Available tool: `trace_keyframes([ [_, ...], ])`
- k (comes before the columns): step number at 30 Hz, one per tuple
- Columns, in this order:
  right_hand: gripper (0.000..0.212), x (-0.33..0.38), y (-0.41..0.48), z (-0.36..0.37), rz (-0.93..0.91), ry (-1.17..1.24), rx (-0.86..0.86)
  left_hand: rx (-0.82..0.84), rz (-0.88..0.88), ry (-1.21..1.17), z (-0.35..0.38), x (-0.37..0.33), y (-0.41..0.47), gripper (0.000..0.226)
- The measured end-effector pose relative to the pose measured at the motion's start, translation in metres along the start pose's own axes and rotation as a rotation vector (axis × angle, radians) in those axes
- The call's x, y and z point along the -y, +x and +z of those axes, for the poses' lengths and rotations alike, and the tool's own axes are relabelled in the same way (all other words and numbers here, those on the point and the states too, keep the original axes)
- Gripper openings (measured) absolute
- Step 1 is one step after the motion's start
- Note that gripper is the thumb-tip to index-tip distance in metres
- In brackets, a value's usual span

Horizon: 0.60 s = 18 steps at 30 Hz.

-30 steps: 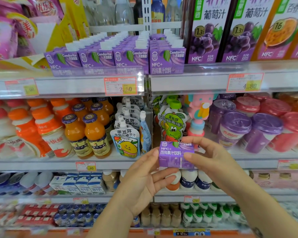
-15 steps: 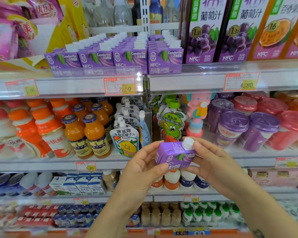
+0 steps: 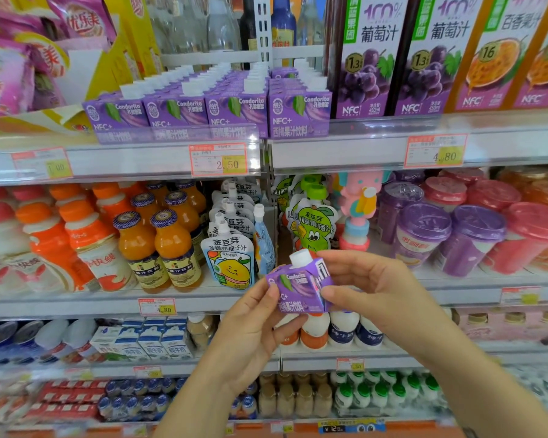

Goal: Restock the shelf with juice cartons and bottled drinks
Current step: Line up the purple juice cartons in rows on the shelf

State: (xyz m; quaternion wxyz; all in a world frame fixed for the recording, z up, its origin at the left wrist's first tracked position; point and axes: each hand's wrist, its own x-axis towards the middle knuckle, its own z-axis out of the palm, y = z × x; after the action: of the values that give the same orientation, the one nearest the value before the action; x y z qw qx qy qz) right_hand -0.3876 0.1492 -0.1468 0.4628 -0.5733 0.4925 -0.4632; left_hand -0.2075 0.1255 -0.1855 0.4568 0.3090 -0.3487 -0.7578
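Juice carton (image 3: 299, 287), small purple one w/ white cap on top, sits btwn both hands, below & slightly right of the carton row (image 3: 209, 112) on the upper shelf (image 3: 124, 161). It's well short of that row, out in front of the middle shelf's stock.

Going left to right:
- Orange bottles (image 3: 159, 245) stand below-left of the row, drink pouches (image 3: 231, 260) right under it.
- Left hand (image 3: 250, 333) pinches the carton's lower-left edge, thumb on the front, fingers behind.
- Carton is a bit tilted, one corner & the printed face toward the camera. Prob. that's so label & cap match the row's facing before it goes in.
- Right hand (image 3: 370, 289) wraps the right side, thumb low, fingers curled over the top-back. My guess: it takes the weight while the left steers.
- Tall grape juice boxes (image 3: 361, 58) stand just right of the row, lidded cups (image 3: 424, 235) below-right.

Row looks full at the front, labels out, 2.50 price tag (image 3: 218, 159) under it. Any free slot is prob. further back; can't tell from here.

Next step, I reckon: lift to the row, cap up, label out. Risk: nudging the front cartons off.
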Motion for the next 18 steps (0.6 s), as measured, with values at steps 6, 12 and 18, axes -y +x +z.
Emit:
trace_keyframes([
  [6, 0.046, 0.020, 0.007, -0.004, -0.055, 0.014, -0.020, -0.018, 0.138, 0.116, 0.008, -0.018, 0.003, 0.044],
  [12, 0.044, 0.069, 0.028, -0.020, -0.254, -0.121, -0.046, -0.005, 0.443, 0.556, 0.035, -0.074, 0.011, 0.032],
  [18, 0.045, 0.125, 0.044, -0.036, -0.446, -0.298, 0.004, 0.047, 0.811, 1.157, 0.070, -0.138, 0.008, 0.048],
])
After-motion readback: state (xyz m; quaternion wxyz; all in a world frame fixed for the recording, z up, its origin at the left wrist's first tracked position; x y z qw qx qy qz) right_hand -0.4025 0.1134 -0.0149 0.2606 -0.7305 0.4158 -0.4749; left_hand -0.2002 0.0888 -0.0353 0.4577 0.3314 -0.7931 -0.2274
